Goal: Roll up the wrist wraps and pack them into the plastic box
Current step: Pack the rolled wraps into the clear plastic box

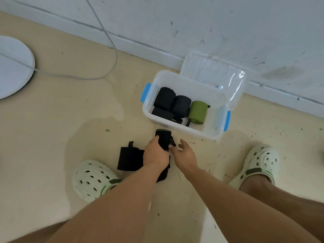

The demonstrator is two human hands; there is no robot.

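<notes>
A clear plastic box [177, 78] with blue latches stands open on the floor by the wall. Inside lie three black rolled wraps [164, 99] and one green rolled wrap [197, 111]. Just in front of the box my left hand [156, 152] grips a black rolled wrap [163, 136]. My right hand [185, 154] is beside it with fingers spread, its fingertips touching the roll's loose strap end. Another black wrap [128, 157] lies flat on the floor to the left, partly under my left wrist.
The box's clear lid [213, 76] leans back against the white wall. A white round base [12, 67] with a grey cable [112, 44] sits at the far left. My feet in pale green clogs [93, 179] flank the work spot on the beige floor.
</notes>
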